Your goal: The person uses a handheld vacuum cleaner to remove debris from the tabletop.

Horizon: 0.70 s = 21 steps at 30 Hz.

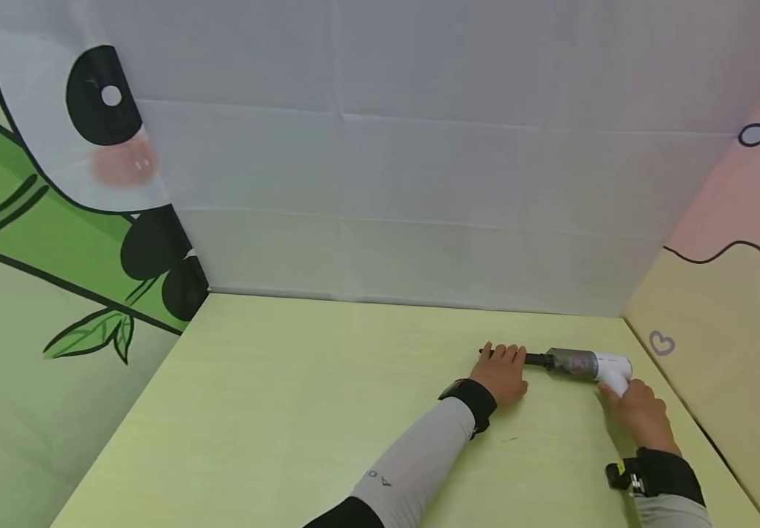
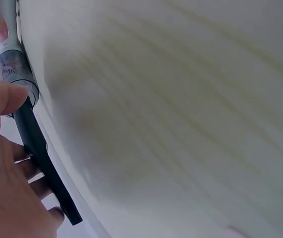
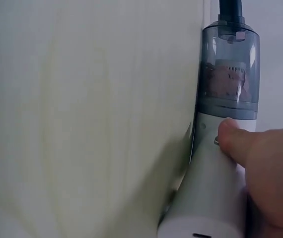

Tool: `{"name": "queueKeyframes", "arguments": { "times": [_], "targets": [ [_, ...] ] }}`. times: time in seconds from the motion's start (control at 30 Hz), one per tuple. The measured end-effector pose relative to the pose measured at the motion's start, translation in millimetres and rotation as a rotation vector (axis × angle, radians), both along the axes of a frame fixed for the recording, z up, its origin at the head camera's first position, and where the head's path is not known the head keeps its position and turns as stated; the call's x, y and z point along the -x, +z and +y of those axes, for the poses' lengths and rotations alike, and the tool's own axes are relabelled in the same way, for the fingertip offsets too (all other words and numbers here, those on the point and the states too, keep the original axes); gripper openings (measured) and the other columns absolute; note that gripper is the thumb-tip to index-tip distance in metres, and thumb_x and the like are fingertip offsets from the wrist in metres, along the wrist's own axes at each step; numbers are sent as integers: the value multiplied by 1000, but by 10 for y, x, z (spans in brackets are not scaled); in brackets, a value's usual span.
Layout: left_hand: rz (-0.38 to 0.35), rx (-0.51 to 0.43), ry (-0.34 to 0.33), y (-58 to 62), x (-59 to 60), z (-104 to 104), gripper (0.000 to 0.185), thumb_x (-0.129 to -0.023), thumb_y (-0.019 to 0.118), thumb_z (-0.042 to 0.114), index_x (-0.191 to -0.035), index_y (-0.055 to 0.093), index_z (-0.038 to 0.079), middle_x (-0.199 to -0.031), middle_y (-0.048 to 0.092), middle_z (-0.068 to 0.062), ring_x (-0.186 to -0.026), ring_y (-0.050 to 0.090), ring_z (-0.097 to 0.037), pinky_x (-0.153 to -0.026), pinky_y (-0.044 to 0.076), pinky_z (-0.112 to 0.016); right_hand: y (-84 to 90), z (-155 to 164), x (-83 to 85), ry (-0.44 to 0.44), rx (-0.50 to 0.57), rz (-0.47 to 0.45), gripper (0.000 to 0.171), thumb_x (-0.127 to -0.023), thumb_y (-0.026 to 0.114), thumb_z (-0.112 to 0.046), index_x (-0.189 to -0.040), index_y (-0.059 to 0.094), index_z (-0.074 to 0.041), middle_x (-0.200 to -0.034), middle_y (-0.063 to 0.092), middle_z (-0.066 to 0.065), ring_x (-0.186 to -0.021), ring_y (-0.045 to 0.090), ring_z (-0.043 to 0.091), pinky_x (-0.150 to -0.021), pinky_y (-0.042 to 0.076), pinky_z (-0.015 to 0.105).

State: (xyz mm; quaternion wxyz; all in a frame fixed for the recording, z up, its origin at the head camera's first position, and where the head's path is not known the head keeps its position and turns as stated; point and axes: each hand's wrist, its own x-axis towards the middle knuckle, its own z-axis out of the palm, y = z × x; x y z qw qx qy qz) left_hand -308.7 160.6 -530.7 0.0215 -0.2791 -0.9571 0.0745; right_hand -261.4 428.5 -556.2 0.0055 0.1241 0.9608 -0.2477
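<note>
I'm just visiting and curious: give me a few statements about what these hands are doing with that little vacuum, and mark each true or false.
1. The right hand holds the white body of the handheld vacuum. True.
2. The left hand is at the vacuum's black nozzle. True.
3. The vacuum is lifted high above the table. False: it lies low on the table.
4. The dust chamber is solid red. False: it is see-through grey.
5. The vacuum sits near the left panda wall. False: it is near the right wall.
</note>
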Motion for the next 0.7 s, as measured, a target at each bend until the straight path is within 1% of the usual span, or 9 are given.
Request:
{"name": "queueKeyframes", "arguments": {
  "times": [0.1, 0.17, 0.23, 0.33, 0.4, 0.47, 0.6, 0.7],
  "targets": [
    [10, 13, 3, -22, 24, 1, 66, -105, 42, 57, -162, 24, 28, -164, 28, 13, -151, 26, -8, -124, 22, -33, 37, -24, -37, -18, 7, -36, 84, -105, 39, -54, -115, 35, 29, -109, 37, 51, -105, 40, 71, -79, 42, 69],
    [15, 11, -2, -54, 50, -10, 68, -105, 41, 58, -162, 22, 27, -164, 27, 12, -152, 25, -10, -124, 22, -34, 72, -60, -65, -35, 7, -42, 89, -104, 38, -58, -116, 33, 29, -109, 32, 50, -105, 36, 71, -78, 41, 71],
    [21, 2, -7, -77, 85, -32, 68, -105, 42, 57, -162, 22, 26, -165, 28, 11, -152, 25, -11, -124, 22, -35, 115, -122, -78, -51, 1, -11, 89, -103, 40, -59, -117, 32, 29, -111, 30, 49, -106, 33, 70, -77, 39, 71],
    [30, -32, -12, -96, 137, -93, 67, -105, 43, 56, -162, 24, 24, -164, 29, 8, -152, 26, -13, -123, 24, -36, 193, -264, -53, -42, -13, 68, 87, -103, 46, -53, -126, 29, 29, -122, 26, 52, -112, 30, 72, -82, 37, 75],
    [30, -51, -11, -98, 157, -153, 67, -106, 43, 55, -161, 26, 22, -164, 30, 7, -152, 26, -14, -123, 24, -37, 236, -388, -27, -6, -24, 117, 84, -104, 49, -48, -131, 28, 29, -129, 25, 53, -116, 28, 73, -88, 35, 76],
    [25, -67, -13, -96, 155, -233, 67, -106, 42, 55, -161, 26, 21, -164, 30, 6, -152, 26, -15, -123, 24, -38, 268, -523, -9, 61, -39, 146, 81, -105, 51, -44, -134, 28, 29, -133, 25, 53, -120, 27, 73, -94, 32, 77],
    [0, -85, -3, -47, 85, -460, 68, -106, 40, 55, -162, 25, 19, -165, 30, 3, -153, 25, -18, -124, 24, -40, 303, -840, 3, 193, -63, 209, 74, -103, 57, -36, -137, 33, 25, -136, 31, 49, -124, 31, 67, -102, 31, 74],
    [1, -120, 16, -9, 3, -671, 68, -107, 39, 55, -161, 25, 16, -165, 30, 1, -153, 25, -20, -124, 24, -41, 308, -1083, -5, 261, -81, 268, 70, -101, 63, -31, -139, 36, 21, -141, 34, 46, -130, 32, 63, -105, 31, 72]
  ]
}}
